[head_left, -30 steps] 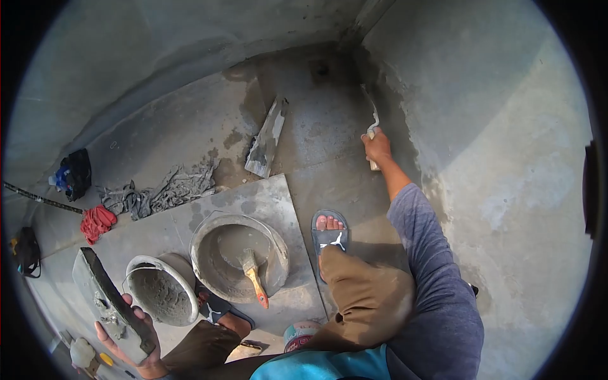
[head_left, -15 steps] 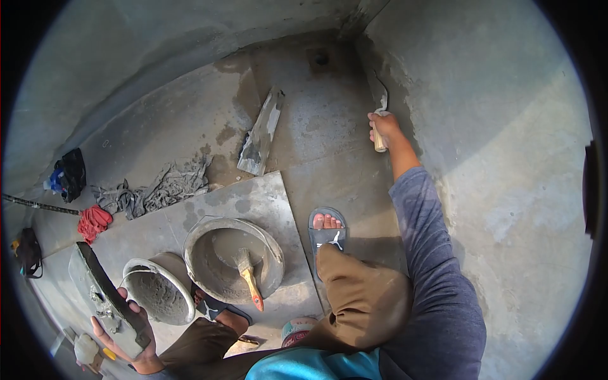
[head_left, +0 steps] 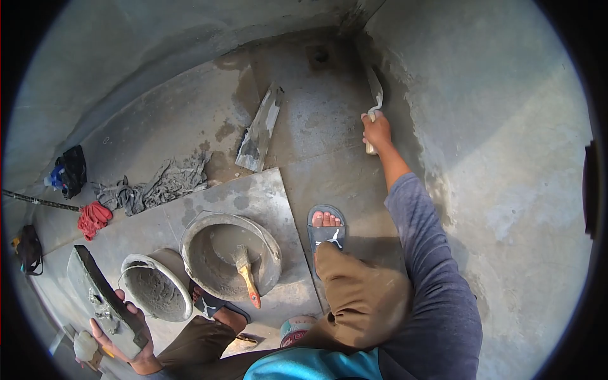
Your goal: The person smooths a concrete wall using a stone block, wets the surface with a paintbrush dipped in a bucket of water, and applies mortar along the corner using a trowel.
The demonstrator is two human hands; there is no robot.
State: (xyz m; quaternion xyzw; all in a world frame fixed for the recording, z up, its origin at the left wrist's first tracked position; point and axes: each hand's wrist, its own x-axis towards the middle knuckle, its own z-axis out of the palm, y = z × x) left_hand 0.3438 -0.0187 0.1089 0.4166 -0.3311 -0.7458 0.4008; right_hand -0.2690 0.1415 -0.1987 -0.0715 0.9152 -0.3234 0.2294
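My right hand [head_left: 378, 131] is wrapped around the light handle of a trowel [head_left: 375, 88], its narrow blade pointing away along the foot of the right wall. My left hand [head_left: 144, 345] grips a flat mortar board [head_left: 104, 304] from beneath, with a few lumps of wet mortar on its face. Beside the board stands a bucket [head_left: 188, 310] with grey mortar inside. A wider bucket [head_left: 273, 278] is right of it, holding a wet mix and a paintbrush [head_left: 246, 272] with a yellow and red handle.
A mortar-smeared strip [head_left: 259, 136] lies on the floor near a crumpled grey cloth [head_left: 155, 190]. A red cloth [head_left: 95, 220] and a black bag [head_left: 73, 171] are at left. A small tin [head_left: 297, 329] stands by my legs. Concrete walls [head_left: 506, 126] rise at the back and right.
My right hand has shifted slightly left with the trowel, and more of the blade now shows, apart from the wall. My left hand and the mortar board stay nearly in place.
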